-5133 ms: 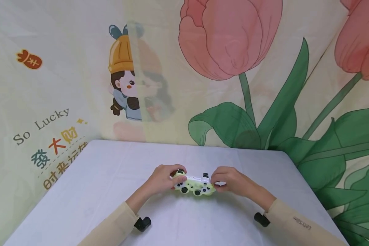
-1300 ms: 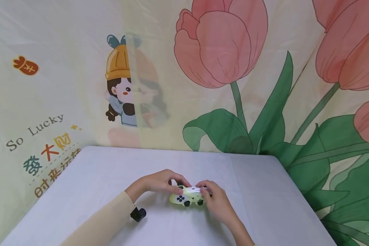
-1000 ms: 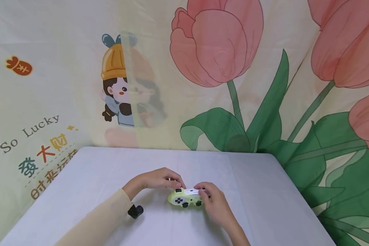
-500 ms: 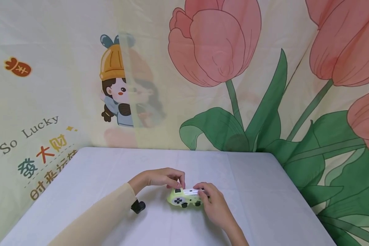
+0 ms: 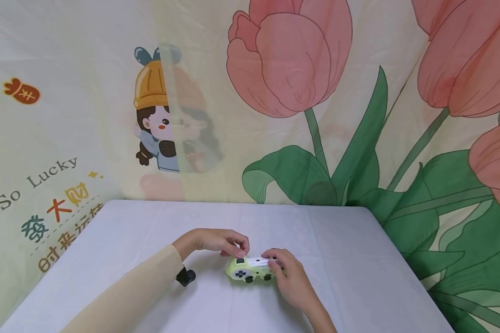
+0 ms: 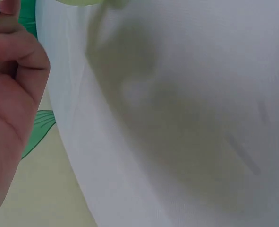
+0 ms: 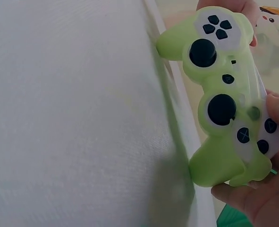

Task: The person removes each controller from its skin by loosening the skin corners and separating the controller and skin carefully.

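Note:
A light green game controller point(image 5: 250, 269) with a white face, black sticks and black buttons sits low over the white table point(image 5: 150, 231). My right hand point(image 5: 289, 277) grips its right end. In the right wrist view its thumb lies on the face buttons of the controller point(image 7: 224, 99) and its fingers curl under the grip. My left hand point(image 5: 216, 241) reaches in from the left. Its curled fingertips pinch the controller's far left shoulder. The left wrist view shows the curled left hand point(image 6: 9, 90) and only a green sliver of the controller point(image 6: 82, 2).
Printed fabric walls with tulips point(image 5: 291, 55) and a cartoon girl point(image 5: 158, 115) close in the table at the back and both sides. A black wrist-camera mount point(image 5: 186, 276) hangs under my left sleeve. White tablecloth spreads on all sides of the hands.
Five seconds ago each hand held one end from the sides. Since then my right arm has swung in from the near edge, and my left fingers have slid to the controller's top left corner.

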